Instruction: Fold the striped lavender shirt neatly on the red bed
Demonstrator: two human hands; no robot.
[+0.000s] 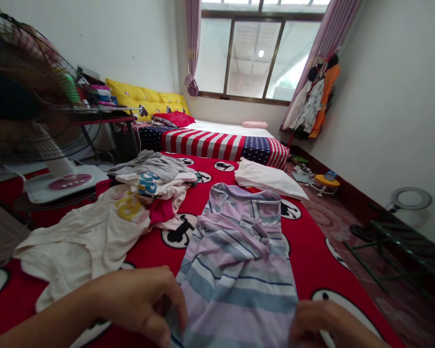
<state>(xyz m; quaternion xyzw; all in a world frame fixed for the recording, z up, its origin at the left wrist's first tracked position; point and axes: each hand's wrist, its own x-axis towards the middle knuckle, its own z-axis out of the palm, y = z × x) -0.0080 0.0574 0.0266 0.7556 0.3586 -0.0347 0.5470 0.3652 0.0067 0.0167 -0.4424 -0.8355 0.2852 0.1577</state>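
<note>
- My left hand (145,302) is curled at the near left edge of the striped shirt (239,292), pinching a bit of its cloth between thumb and fingers.
- My right hand (329,321) is at the shirt's near right edge, fingers bent and touching the cloth; it is blurred there, so I cannot tell whether they pinch it.
- The shirt lies lengthwise in front of me, its collar (244,193) at the far end, with loose fabric bunched across the upper middle and the lower part flatter.
- Under it I have the red sheet (315,251), printed with white ovals and dark figures.
- Left of the shirt, a cream garment (83,241) is spread out near my left forearm; beyond it a white top with blue lettering (166,186) sits beneath a grey garment (163,166).
- Just past the collar, to its right, is a white folded cloth or pillow (268,179).
- Farther left stands a fan (63,179); on the floor at right are a yellow stool (326,181) and a dark green rack (409,244).
- Beyond, a bed with a stars-and-stripes cover (203,143) sits below the window (253,58).
</note>
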